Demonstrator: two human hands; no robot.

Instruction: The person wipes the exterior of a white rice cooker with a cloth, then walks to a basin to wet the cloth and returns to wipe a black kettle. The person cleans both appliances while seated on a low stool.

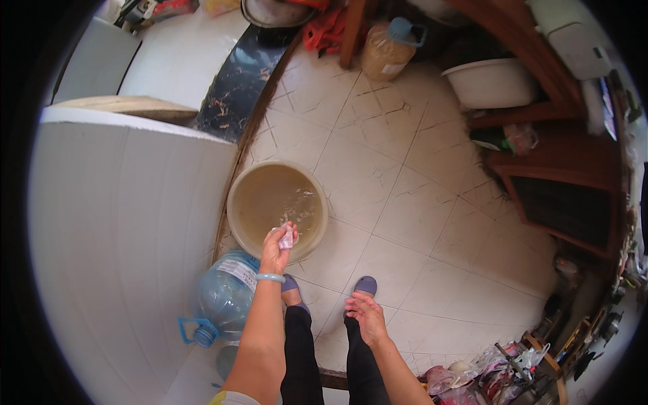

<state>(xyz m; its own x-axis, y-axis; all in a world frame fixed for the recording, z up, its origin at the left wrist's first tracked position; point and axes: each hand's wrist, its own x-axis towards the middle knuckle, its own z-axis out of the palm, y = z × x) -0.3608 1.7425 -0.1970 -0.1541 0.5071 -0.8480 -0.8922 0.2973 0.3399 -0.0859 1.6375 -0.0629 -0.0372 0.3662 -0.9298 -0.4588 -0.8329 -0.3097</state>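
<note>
My left hand [277, 248] is closed around a small, crumpled pinkish-white cloth [286, 238], over the near side of a round cream basin [234, 202]. Clear water [263, 195] stands in the basin, with ripples and glints just beyond the hand. A pale bangle [270, 277] circles my left wrist. My right hand [367, 316] holds nothing; it hangs in the air above my right foot, fingers slightly bent and apart. Part of the cloth is hidden by my left fingers.
A large blue water bottle [225, 291] lies by the basin. To the left rises a white panel [131, 212]. A grain-filled jug [382, 55] and a white tub [491, 83] are at the back, a dark wooden cabinet [557, 167] at right. Bagged items [471, 377] crowd the lower right.
</note>
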